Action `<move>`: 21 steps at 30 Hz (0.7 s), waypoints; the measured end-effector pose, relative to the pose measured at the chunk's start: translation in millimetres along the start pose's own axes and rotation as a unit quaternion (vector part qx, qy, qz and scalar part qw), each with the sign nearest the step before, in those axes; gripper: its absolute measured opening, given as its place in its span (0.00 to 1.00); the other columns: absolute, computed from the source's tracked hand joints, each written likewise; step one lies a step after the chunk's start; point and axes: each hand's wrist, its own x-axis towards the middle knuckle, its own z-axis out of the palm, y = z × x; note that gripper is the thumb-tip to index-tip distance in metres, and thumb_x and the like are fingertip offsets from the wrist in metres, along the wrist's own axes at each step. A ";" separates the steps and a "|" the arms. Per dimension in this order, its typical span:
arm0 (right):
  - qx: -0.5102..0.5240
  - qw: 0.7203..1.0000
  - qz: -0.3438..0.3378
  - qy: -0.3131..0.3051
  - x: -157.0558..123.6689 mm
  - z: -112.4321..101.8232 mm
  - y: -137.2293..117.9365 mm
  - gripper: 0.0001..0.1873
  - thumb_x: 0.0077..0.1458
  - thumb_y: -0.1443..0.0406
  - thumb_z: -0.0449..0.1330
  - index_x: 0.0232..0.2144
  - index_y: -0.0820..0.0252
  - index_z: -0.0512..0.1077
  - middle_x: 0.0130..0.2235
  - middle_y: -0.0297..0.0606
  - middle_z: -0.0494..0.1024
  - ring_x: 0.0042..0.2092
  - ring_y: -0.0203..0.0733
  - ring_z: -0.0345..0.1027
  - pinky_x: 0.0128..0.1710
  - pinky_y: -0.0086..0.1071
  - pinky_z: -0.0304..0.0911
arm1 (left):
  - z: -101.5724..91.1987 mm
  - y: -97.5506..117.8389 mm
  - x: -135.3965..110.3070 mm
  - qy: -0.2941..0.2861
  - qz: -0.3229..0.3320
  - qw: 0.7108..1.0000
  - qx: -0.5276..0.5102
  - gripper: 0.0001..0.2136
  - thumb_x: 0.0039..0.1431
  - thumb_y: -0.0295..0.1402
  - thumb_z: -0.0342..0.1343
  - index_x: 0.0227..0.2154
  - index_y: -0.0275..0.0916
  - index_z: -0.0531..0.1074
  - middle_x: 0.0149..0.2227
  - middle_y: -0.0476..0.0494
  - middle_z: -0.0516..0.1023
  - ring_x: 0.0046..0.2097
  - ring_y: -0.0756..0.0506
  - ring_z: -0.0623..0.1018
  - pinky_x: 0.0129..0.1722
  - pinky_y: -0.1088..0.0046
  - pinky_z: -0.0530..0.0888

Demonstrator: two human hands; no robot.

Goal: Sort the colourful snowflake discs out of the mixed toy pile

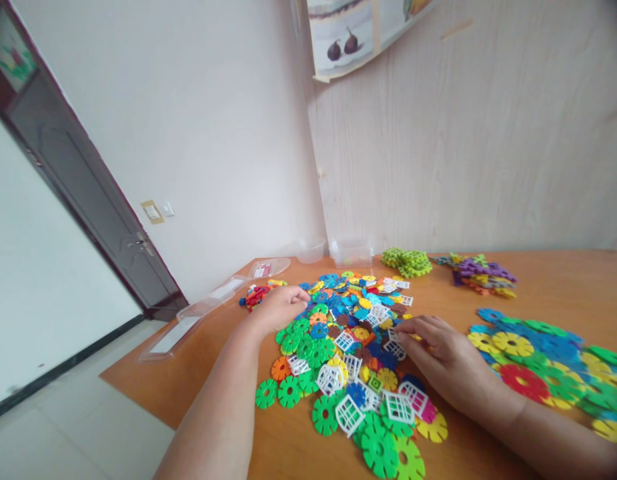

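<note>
A mixed pile of plastic toy pieces covers the middle of the table (218,373). Over its left side my left hand (282,308) is closed, fingers curled inward; whatever they hold is hidden. Small red and blue bricks (254,297) lie just behind that wrist. At the pile's right side my right hand (436,347) has thumb and forefinger pinched on a white lattice window piece (394,345). Between the hands are notched discs, such as a green disc (306,347), a yellow disc (361,333) and several more white window pieces, one a loose window piece (349,415) near the front.
Larger notched discs (526,383) are heaped at the right. Light green interlocking pieces (406,262) and purple pieces (486,272) sit at the back. Clear tubs (352,253) stand by the wall, and clear lids (176,337) lie along the left edge.
</note>
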 end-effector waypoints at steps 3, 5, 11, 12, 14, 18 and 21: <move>0.000 1.000 -0.006 0.001 0.5 -0.5 0.0 0.15 0.65 0.56 0.52 0.41 0.53 0.77 0.41 0.40 0.79 0.44 0.46 0.73 0.43 0.39 0.68 | 4.1 6.4 -5.0 -0.051 0.024 0.998 -0.017 0.11 0.53 0.35 0.58 0.39 0.40 0.78 0.30 0.50 0.78 0.31 0.48 0.76 0.30 0.75 0.71; -0.001 1.000 -0.009 0.000 0.7 -0.6 0.1 0.15 0.65 0.56 0.52 0.40 0.53 0.77 0.41 0.40 0.79 0.44 0.46 0.73 0.43 0.39 0.68 | 6.1 8.1 -7.0 -0.093 0.041 0.995 -0.021 0.13 0.51 0.36 0.61 0.40 0.41 0.78 0.32 0.49 0.78 0.33 0.47 0.77 0.31 0.74 0.71; -0.008 1.000 -0.010 0.002 0.5 0.0 0.1 0.15 0.65 0.57 0.51 0.41 0.53 0.76 0.41 0.40 0.79 0.45 0.46 0.73 0.44 0.38 0.68 | 7.9 12.2 -8.8 -0.144 0.088 0.983 0.072 0.16 0.48 0.34 0.65 0.43 0.46 0.78 0.44 0.47 0.78 0.45 0.45 0.77 0.43 0.72 0.73; -0.008 1.000 -0.011 0.004 0.4 0.0 0.1 0.15 0.65 0.57 0.51 0.41 0.53 0.76 0.42 0.40 0.79 0.45 0.46 0.72 0.45 0.39 0.68 | 7.8 13.3 -8.9 -0.143 0.091 0.982 0.082 0.15 0.48 0.34 0.64 0.42 0.46 0.79 0.44 0.47 0.78 0.45 0.45 0.77 0.44 0.72 0.73; -0.010 1.000 -0.012 0.006 0.1 -0.2 -0.5 0.14 0.65 0.57 0.51 0.41 0.53 0.76 0.41 0.40 0.79 0.44 0.46 0.72 0.45 0.39 0.68 | 7.8 15.4 -9.2 -0.142 0.092 0.981 0.090 0.13 0.49 0.33 0.63 0.40 0.45 0.78 0.44 0.47 0.78 0.45 0.45 0.77 0.43 0.72 0.73; -0.010 1.000 -0.004 0.003 -0.1 -1.7 -3.5 0.15 0.65 0.57 0.51 0.41 0.53 0.76 0.41 0.40 0.78 0.44 0.46 0.72 0.45 0.39 0.67 | 9.2 17.0 -9.4 -0.139 0.080 0.984 0.083 0.10 0.50 0.32 0.62 0.37 0.43 0.77 0.41 0.47 0.78 0.43 0.46 0.77 0.41 0.73 0.73; -0.010 1.000 -0.003 -0.003 0.2 -2.9 -6.1 0.15 0.66 0.57 0.50 0.40 0.53 0.76 0.41 0.40 0.78 0.44 0.45 0.72 0.45 0.38 0.66 | 11.3 14.2 -7.8 -0.122 0.073 0.987 0.081 0.09 0.50 0.32 0.62 0.36 0.41 0.76 0.36 0.48 0.77 0.40 0.46 0.77 0.37 0.74 0.72</move>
